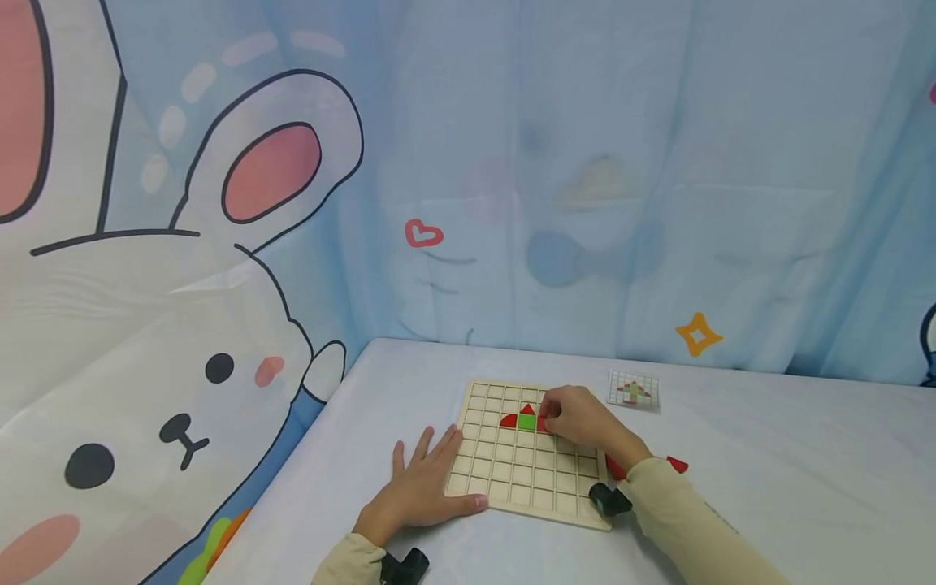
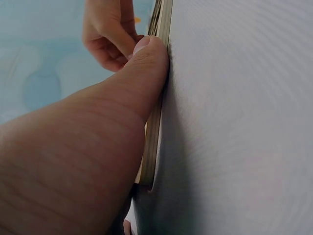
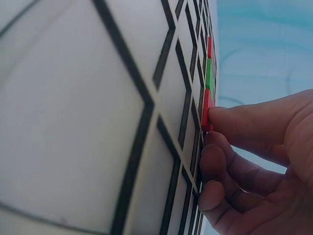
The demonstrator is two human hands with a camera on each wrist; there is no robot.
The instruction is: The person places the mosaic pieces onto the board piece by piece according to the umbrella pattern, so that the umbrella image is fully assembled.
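- Pinching a small red tile (image 1: 543,424), its full shape hidden by the fingers, a person's right hand (image 1: 581,418) works over the far half of a pale wooden board with a square grid (image 1: 512,471); thumb and curled forefinger are clamped on the tile, which sits against the board just right of a flat green square tile (image 1: 526,422).
- Steadying the board's near left corner, the left hand (image 1: 424,487) lies with fingers straight and spread, thumb apart along the near edge.
- Flanking the green square on its left is a red tile with a curved side (image 1: 509,421); a red triangular tile (image 1: 528,409) points away from it on the far side.
- Lying beyond the board's far right corner, a small printed card (image 1: 634,391) shows a gridded pattern in red, green and brown.
- Resting on the white tabletop (image 1: 775,471) beside the right forearm are more red pieces (image 1: 677,465), partly covered by a beige sleeve (image 1: 680,512).
- Hanging behind, a light blue curtain (image 1: 468,122) carries a cartoon rabbit (image 1: 183,341).
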